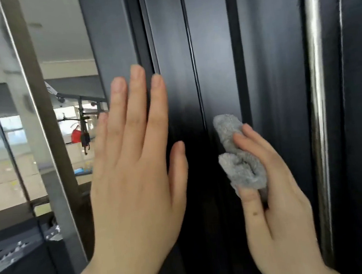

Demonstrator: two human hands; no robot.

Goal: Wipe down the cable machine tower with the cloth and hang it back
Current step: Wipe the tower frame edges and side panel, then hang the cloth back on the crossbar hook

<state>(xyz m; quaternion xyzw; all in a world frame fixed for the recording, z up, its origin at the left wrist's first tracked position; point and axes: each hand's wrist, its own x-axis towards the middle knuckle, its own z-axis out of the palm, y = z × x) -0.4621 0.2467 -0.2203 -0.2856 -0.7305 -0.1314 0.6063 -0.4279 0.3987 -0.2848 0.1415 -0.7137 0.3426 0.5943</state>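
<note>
- My left hand (131,164) lies flat on the dark tower (277,82), fingers straight and together, holding nothing.
- My right hand (273,196) grips the grey cloth (238,155) bunched between thumb and fingers, pressed on the tower just right of my left hand.
- A shiny metal bar (317,100) stands right of the cloth.

We see the tall dark tower (211,55) standing up in front of us, with our left hand (133,164) flat on it, fingers (139,101) pointing up, and the gray cloth (238,155) pressed on it under our right hand's (276,205) fingers (254,144).
</note>
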